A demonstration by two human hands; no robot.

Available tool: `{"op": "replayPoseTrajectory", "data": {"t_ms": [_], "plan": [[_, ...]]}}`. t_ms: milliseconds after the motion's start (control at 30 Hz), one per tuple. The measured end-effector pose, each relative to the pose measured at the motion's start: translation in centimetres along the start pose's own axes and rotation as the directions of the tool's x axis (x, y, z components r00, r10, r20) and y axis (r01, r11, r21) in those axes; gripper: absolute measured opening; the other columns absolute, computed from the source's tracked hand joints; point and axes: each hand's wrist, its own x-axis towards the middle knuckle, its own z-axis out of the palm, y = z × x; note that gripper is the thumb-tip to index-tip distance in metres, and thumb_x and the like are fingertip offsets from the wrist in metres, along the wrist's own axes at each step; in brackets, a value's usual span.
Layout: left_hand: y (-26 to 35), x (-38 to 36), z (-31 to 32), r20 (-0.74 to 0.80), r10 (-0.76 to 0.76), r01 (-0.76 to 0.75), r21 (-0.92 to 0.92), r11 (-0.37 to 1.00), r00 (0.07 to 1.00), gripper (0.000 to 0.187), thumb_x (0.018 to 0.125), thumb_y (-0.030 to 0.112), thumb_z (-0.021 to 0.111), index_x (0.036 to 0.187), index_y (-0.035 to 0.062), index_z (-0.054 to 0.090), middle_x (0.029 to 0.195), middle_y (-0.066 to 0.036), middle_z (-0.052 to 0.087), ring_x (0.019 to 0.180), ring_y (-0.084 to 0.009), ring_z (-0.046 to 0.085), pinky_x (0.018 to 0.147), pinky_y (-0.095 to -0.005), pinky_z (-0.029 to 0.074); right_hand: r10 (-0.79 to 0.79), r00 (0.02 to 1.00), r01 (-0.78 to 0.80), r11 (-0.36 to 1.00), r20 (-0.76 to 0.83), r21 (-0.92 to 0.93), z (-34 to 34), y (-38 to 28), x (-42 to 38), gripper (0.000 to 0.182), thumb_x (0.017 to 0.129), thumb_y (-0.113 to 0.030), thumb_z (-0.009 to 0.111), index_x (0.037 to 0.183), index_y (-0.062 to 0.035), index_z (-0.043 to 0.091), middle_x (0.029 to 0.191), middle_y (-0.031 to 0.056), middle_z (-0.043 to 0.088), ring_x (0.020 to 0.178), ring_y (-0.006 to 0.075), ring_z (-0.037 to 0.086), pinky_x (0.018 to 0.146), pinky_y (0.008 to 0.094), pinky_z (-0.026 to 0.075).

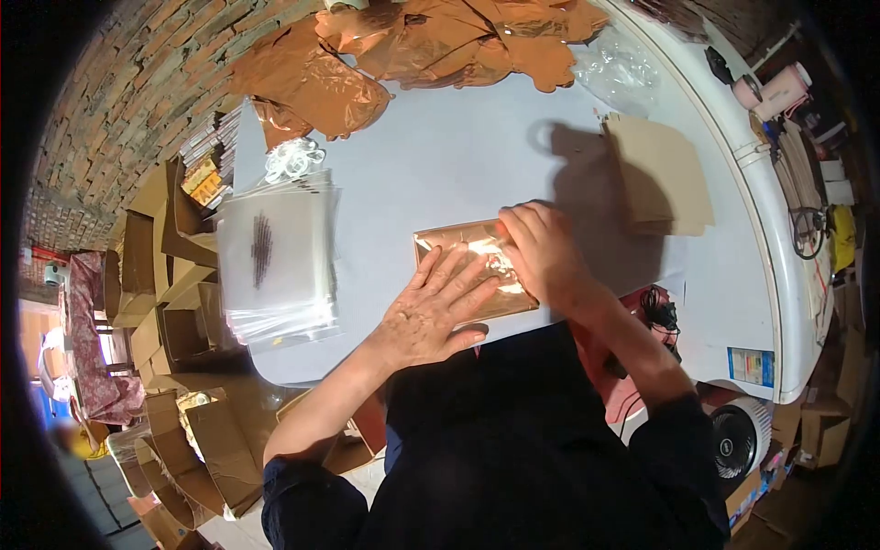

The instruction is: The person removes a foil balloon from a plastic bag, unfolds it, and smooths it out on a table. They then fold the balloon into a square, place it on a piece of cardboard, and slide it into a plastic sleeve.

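Observation:
A flat rectangular packet with a shiny copper-coloured surface [502, 298] lies near the front edge of the white table [412, 156]. My left hand [429, 312] rests flat on its left part, fingers spread. At the packet's right side is my right hand [543, 252], its fingers bent and close together over the upper right corner; whether they grip the edge is hidden. Left of the packet lies a stack of clear plastic sleeves [293, 247], with a bundle of white loops [293, 160] just above it.
Crumpled copper-coloured foil [431, 46] covers the table's far side, beside clear plastic [619, 73]. Tan sheets [655, 174] lie at the right. Cardboard boxes [220, 449] stand on the left, and a fan [738, 440] is at the lower right.

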Motion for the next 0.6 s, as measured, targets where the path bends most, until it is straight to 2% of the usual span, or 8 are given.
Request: {"op": "replayPoseTrajectory", "data": {"t_ms": [33, 100, 133, 233, 333, 433, 533, 600], "plan": [[0.0, 0.0, -0.1, -0.026, 0.004, -0.004, -0.014, 1.000, 1.000, 0.076, 0.101, 0.060, 0.057, 0.165, 0.0218, 0.039, 0.174, -0.011, 0.027, 0.162, -0.0373, 0.019, 0.133, -0.0571, 0.012, -0.036, 0.997, 0.037, 0.999, -0.070, 0.004, 0.2, 0.4, 0.6, 0.044, 0.089, -0.013, 0.071, 0.130, 0.0004, 0.062, 0.116, 0.0130, 0.064, 0.115, 0.0328, 0.058, 0.100, 0.0469, 0.045], [0.2, 0.1, -0.3, -0.079, 0.013, -0.017, -0.049, 0.999, 0.997, 0.075, 0.099, 0.055, 0.064, 0.161, 0.0186, 0.044, 0.170, -0.014, 0.035, 0.159, -0.0384, 0.025, 0.132, -0.0584, 0.016, -0.048, 0.999, 0.047, 0.999, -0.023, -0.025, 0.5, 1.1, 1.9, 0.031, 0.088, -0.019, 0.073, 0.115, -0.0043, 0.065, 0.109, 0.0103, 0.064, 0.106, 0.0301, 0.059, 0.096, 0.0449, 0.045], [0.2, 0.1, -0.3, -0.077, 0.015, -0.019, -0.045, 0.999, 0.997, 0.076, 0.098, 0.055, 0.065, 0.161, 0.0184, 0.044, 0.170, -0.013, 0.034, 0.159, -0.0380, 0.025, 0.132, -0.0581, 0.016, -0.051, 0.999, 0.051, 0.998, 0.004, -0.040, 0.6, 1.5, 2.4, 0.025, 0.088, -0.022, 0.074, 0.107, -0.0067, 0.067, 0.105, 0.0090, 0.065, 0.101, 0.0288, 0.060, 0.094, 0.0438, 0.046], [0.2, 0.0, -0.5, -0.067, 0.026, -0.028, -0.034, 0.999, 0.997, 0.078, 0.097, 0.056, 0.066, 0.161, 0.0181, 0.044, 0.172, -0.012, 0.032, 0.160, -0.0363, 0.025, 0.132, -0.0573, 0.015, -0.082, 0.997, 0.081, 0.994, 0.013, 0.076, 1.0, 3.3, 3.9, 0.021, 0.090, -0.026, 0.073, 0.098, -0.0068, 0.069, 0.092, 0.0122, 0.067, 0.091, 0.0324, 0.064, 0.088, 0.0450, 0.049], [0.3, -0.2, -0.6, -0.048, 0.049, -0.051, -0.030, 0.998, 0.998, 0.080, 0.096, 0.057, 0.066, 0.162, 0.0185, 0.044, 0.173, -0.011, 0.030, 0.161, -0.0344, 0.024, 0.132, -0.0562, 0.014, -0.166, 0.965, 0.081, 0.926, 0.205, 0.369, 0.5, 4.8, 5.1, 0.027, 0.093, -0.031, 0.071, 0.094, -0.0038, 0.071, 0.085, 0.0185, 0.069, 0.083, 0.0385, 0.067, 0.078, 0.0481, 0.051], [0.4, -0.7, -0.6, -0.010, 0.074, -0.075, -0.043, 0.996, 0.997, 0.082, 0.095, 0.059, 0.066, 0.163, 0.0195, 0.042, 0.174, -0.010, 0.028, 0.161, -0.0331, 0.023, 0.133, -0.0553, 0.012, 0.009, 0.852, -0.238, 0.898, 0.524, 0.371, -2.1, 3.3, 4.8, 0.023, 0.096, -0.025, 0.069, 0.095, -0.0017, 0.068, 0.082, 0.0164, 0.069, 0.077, 0.0316, 0.068, 0.071, 0.0410, 0.053], [0.6, -0.9, -0.8, 0.053, 0.091, -0.089, -0.032, 0.996, 0.994, 0.085, 0.095, 0.063, 0.064, 0.165, 0.0228, 0.038, 0.175, -0.009, 0.025, 0.163, -0.0323, 0.018, 0.134, -0.0545, 0.009, 0.139, 0.807, -0.414, 0.827, 0.574, 0.381, -3.7, 1.2, 3.4, 0.035, 0.097, -0.034, 0.066, 0.093, 0.0009, 0.068, 0.086, 0.0255, 0.069, 0.082, 0.0417, 0.070, 0.072, 0.0481, 0.052], [0.5, -0.9, -0.7, 0.095, 0.097, -0.097, -0.002, 0.995, 0.991, 0.088, 0.095, 0.070, 0.058, 0.168, 0.0281, 0.032, 0.177, -0.007, 0.020, 0.164, -0.0321, 0.012, 0.134, -0.0543, 0.004, 0.147, 0.799, -0.446, 0.796, 0.583, 0.410, -3.1, 1.9, 2.6, 0.030, 0.099, -0.029, 0.065, 0.096, 0.0009, 0.068, 0.076, 0.0195, 0.069, 0.070, 0.0286, 0.069, 0.065, 0.0411, 0.053]]}}
